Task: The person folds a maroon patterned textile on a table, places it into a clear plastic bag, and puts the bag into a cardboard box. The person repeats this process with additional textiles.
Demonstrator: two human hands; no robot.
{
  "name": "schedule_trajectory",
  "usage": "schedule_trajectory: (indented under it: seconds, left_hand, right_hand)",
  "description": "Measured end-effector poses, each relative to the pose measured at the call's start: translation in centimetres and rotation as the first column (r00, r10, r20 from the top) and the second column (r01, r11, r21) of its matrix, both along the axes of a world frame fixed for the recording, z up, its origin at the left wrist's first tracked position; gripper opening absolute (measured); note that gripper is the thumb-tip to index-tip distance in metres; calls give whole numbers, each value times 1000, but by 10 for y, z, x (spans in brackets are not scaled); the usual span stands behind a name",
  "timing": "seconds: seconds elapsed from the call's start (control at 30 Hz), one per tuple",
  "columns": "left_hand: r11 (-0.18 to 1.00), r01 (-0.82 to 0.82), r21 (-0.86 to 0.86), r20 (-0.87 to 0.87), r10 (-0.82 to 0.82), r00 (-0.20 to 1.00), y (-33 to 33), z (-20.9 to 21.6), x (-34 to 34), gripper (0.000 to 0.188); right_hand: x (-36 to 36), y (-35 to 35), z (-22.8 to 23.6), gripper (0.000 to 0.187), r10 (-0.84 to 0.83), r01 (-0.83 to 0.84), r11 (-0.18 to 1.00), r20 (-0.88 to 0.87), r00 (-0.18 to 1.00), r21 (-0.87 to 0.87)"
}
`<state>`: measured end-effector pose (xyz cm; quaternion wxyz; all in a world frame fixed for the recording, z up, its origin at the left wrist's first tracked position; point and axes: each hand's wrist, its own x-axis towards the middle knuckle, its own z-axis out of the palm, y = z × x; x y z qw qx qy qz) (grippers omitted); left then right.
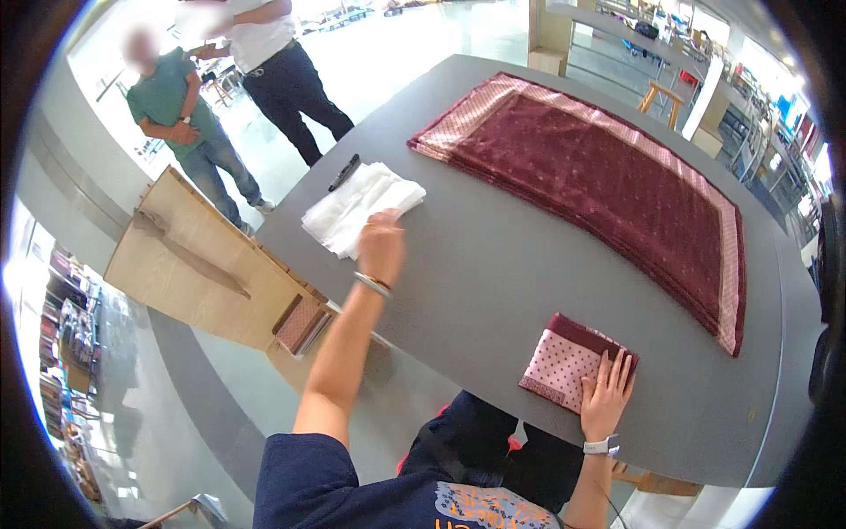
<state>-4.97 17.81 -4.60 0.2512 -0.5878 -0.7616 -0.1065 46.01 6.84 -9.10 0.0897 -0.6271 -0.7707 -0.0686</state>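
My left hand (pixel 382 247) reaches over the near edge of a stack of thin white sheets or bags (pixel 342 210) on the left of the table. Its fingers are curled together and slightly blurred, and the tips are hidden, so what they pinch does not show. A black marker pen (pixel 345 173) rests along the stack's far side. At the table's near edge, my right hand (pixel 605 394) lies with spread fingers on the right side of a folded cloth (pixel 564 357), which is pink with dark dots and has a maroon band.
A large maroon fabric stack (pixel 608 185) with a pink patterned border covers the far right of the grey table (pixel 458 256). Beside the table's left end stands an open carton (pixel 189 264) with folded patterned cloths (pixel 301 324) near it. Two people stand beyond the far left corner.
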Motion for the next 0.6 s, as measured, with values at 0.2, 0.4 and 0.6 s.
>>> schedule_trajectory:
  seconds: [0.2,0.4,0.6]
  left_hand:
    - [923,-182,-339,365,307,879,9,-5,-98,31]
    - [986,-73,-149,492,138,860,-2,-16,-113,29]
    - [990,-90,-105,594,136,793,-13,-6,-144,32]
  right_hand:
    - [3,2,2,67,-35,34,999,-49,998,-20]
    - [3,1,4,69,-26,22,999,-84,996,-48]
    - [-5,1,3,70,-16,8,997,-109,994,-75]
